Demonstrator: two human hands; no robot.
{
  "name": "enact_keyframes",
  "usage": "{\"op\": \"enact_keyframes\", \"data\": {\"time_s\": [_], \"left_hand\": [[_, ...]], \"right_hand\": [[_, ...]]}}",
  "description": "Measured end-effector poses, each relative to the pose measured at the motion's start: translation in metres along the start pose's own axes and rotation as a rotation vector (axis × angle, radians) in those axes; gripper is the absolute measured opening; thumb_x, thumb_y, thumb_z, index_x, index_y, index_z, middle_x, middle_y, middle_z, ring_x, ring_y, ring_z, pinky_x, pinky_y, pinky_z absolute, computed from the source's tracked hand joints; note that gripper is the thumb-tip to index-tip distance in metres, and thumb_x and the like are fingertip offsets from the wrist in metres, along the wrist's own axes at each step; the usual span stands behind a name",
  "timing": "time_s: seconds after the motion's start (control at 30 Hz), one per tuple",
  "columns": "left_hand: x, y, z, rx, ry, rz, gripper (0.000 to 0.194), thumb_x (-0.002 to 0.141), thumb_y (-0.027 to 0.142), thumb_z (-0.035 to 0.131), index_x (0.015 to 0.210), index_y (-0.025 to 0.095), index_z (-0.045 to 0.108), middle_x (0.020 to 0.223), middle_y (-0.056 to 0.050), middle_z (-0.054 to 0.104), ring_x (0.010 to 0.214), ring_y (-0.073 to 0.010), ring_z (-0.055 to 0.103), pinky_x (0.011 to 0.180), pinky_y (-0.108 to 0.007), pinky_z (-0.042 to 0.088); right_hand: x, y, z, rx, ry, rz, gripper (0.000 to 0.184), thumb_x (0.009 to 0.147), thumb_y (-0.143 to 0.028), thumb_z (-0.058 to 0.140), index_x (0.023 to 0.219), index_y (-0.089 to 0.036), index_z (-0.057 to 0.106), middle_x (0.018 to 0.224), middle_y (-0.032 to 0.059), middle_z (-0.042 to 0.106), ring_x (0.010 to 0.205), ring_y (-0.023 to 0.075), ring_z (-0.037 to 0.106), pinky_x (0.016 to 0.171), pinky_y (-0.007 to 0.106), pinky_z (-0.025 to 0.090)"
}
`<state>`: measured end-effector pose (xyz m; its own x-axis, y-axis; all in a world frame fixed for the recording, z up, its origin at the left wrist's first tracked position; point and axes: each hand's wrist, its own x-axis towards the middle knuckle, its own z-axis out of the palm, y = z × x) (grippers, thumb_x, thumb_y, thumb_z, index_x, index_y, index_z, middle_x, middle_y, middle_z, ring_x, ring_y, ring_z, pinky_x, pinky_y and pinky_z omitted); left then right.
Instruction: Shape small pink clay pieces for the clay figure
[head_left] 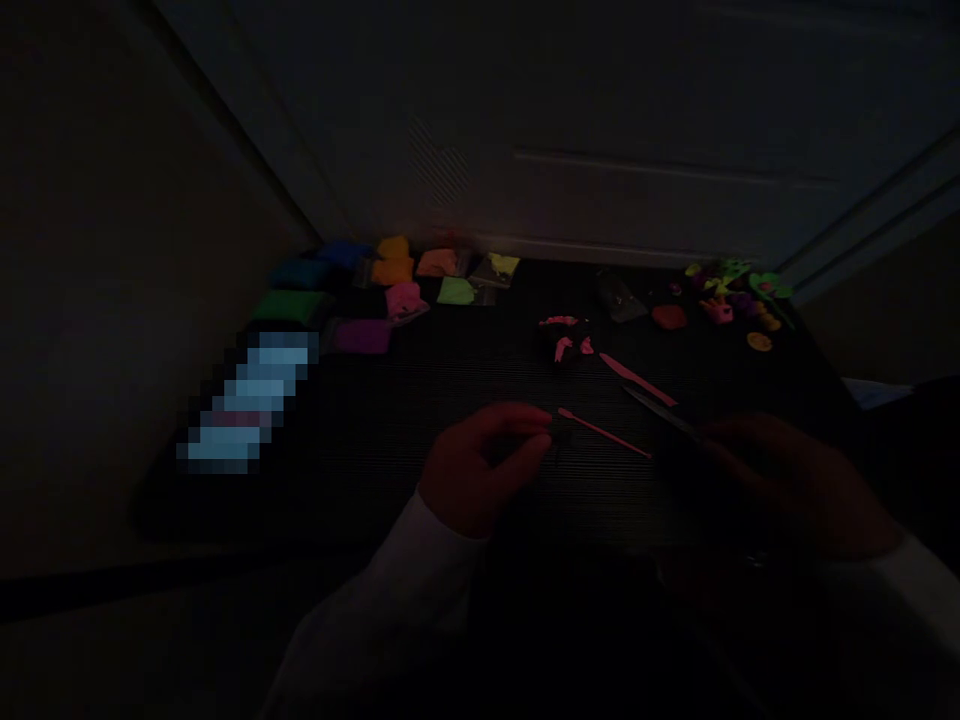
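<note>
Right fingers (739, 432) grip my pointed blade (654, 403), likely stiff, best held rearward; whether left fingers (521, 413) hold something, I cannot tell.

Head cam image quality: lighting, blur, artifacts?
Head view: heavily underexposed; right hand mostly in shadow, left hand dim but clearer; pale-blue pixelated patch at frame left, detail unreadable; black grained tabletop fades into darkness nearest the wearer; blur hard to judge.

Left hand (480, 465) curved, fingers (517, 415) near thumb (525, 462); right hand (806, 485) in a shadowed grip.
</note>
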<state>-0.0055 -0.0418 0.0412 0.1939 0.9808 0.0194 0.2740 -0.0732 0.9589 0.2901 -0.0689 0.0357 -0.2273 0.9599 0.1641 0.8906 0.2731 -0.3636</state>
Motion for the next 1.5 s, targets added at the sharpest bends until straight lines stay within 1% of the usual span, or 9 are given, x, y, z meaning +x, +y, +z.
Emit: {"op": "enact_keyframes", "data": {"time_s": [0.17, 0.23, 0.33, 0.7, 0.87, 1.07, 1.23, 1.37, 1.5], "left_hand": [[-0.002, 0.016, 0.001, 0.157, 0.011, 0.125, 0.017, 0.070, 0.021, 0.060, 0.087, 0.019, 0.061, 0.085, -0.001, 0.068, 0.077, -0.0137, 0.063, 0.073, -0.027, 0.050], [-0.004, 0.019, 0.002, 0.201, -0.003, 0.154, 0.018, 0.071, 0.019, 0.059, 0.089, 0.020, 0.061, 0.086, -0.001, 0.067, 0.079, -0.0135, 0.062, 0.075, -0.026, 0.050], [-0.007, 0.021, 0.003, 0.221, -0.024, 0.196, 0.020, 0.071, 0.018, 0.059, 0.091, 0.021, 0.060, 0.085, 0.000, 0.067, 0.080, -0.0128, 0.062, 0.075, -0.025, 0.049], [-0.011, 0.022, 0.009, 0.172, -0.095, 0.198, 0.021, 0.071, 0.017, 0.058, 0.092, 0.022, 0.060, 0.087, 0.000, 0.066, 0.082, -0.0133, 0.061, 0.075, -0.026, 0.049], [-0.014, 0.019, 0.012, 0.048, -0.106, 0.086, 0.031, 0.069, 0.018, 0.061, 0.100, 0.022, 0.055, 0.087, 0.000, 0.066, 0.081, -0.0134, 0.062, 0.076, -0.026, 0.049], [-0.014, 0.021, 0.014, -0.088, -0.088, -0.010, 0.029, 0.069, 0.017, 0.061, 0.097, 0.022, 0.056, 0.079, 0.001, 0.065, 0.072, -0.0127, 0.062, 0.066, -0.025, 0.049], [-0.014, 0.025, 0.015, -0.331, -0.099, -0.151, 0.027, 0.065, 0.014, 0.064, 0.091, 0.022, 0.059, 0.074, 0.002, 0.063, 0.066, -0.0108, 0.060, 0.057, -0.020, 0.047], [-0.017, 0.029, 0.017, -0.448, -0.072, -0.267, 0.025, 0.063, 0.015, 0.067, 0.086, 0.021, 0.062, 0.071, 0.003, 0.062, 0.064, -0.0084, 0.058, 0.057, -0.018, 0.046], [-0.019, 0.030, 0.018, -0.479, -0.077, -0.284, 0.023, 0.062, 0.014, 0.068, 0.084, 0.021, 0.063, 0.070, 0.003, 0.061, 0.064, -0.0084, 0.057, 0.058, -0.018, 0.045]], "right_hand": [[0.026, -0.075, 0.003, 0.264, -0.034, -0.050, 0.017, 0.079, -0.028, 0.052, 0.094, -0.024, 0.058, 0.093, 0.0020, 0.062, 0.088, 0.0157, 0.058, 0.077, 0.030, 0.047], [0.030, -0.094, 0.004, 0.368, -0.061, -0.045, 0.019, 0.081, -0.028, 0.050, 0.098, -0.024, 0.057, 0.093, 0.0014, 0.062, 0.087, 0.0137, 0.058, 0.077, 0.028, 0.047], [0.030, -0.107, 0.005, 0.466, -0.100, -0.040, 0.025, 0.080, -0.029, 0.051, 0.104, -0.025, 0.053, 0.092, 0.0011, 0.062, 0.085, 0.0136, 0.058, 0.074, 0.026, 0.047], [0.027, -0.110, 0.011, 0.618, -0.124, 0.063, 0.011, 0.080, -0.028, 0.050, 0.083, -0.021, 0.058, 0.079, 0.0002, 0.063, 0.075, 0.0136, 0.058, 0.067, 0.026, 0.046], [0.026, -0.112, 0.014, 0.668, -0.143, 0.115, 0.012, 0.079, -0.030, 0.051, 0.081, -0.021, 0.058, 0.078, -0.0011, 0.062, 0.073, 0.0125, 0.057, 0.066, 0.025, 0.045], [0.024, -0.113, 0.014, 0.741, -0.154, 0.145, 0.013, 0.079, -0.031, 0.051, 0.083, -0.021, 0.059, 0.079, -0.0010, 0.062, 0.073, 0.0126, 0.058, 0.066, 0.025, 0.045], [0.017, -0.110, 0.012, 0.854, -0.115, 0.212, 0.016, 0.080, -0.033, 0.051, 0.091, -0.024, 0.059, 0.083, -0.0018, 0.062, 0.078, 0.0128, 0.058, 0.068, 0.025, 0.044], [0.016, -0.113, 0.011, 0.878, -0.138, 0.252, 0.014, 0.078, -0.033, 0.054, 0.088, -0.025, 0.059, 0.080, -0.0033, 0.062, 0.075, 0.0105, 0.057, 0.067, 0.022, 0.043], [0.018, -0.117, 0.010, 0.885, -0.151, 0.239, 0.010, 0.077, -0.031, 0.056, 0.083, -0.023, 0.060, 0.077, -0.0043, 0.061, 0.072, 0.0084, 0.055, 0.066, 0.020, 0.042]]}}
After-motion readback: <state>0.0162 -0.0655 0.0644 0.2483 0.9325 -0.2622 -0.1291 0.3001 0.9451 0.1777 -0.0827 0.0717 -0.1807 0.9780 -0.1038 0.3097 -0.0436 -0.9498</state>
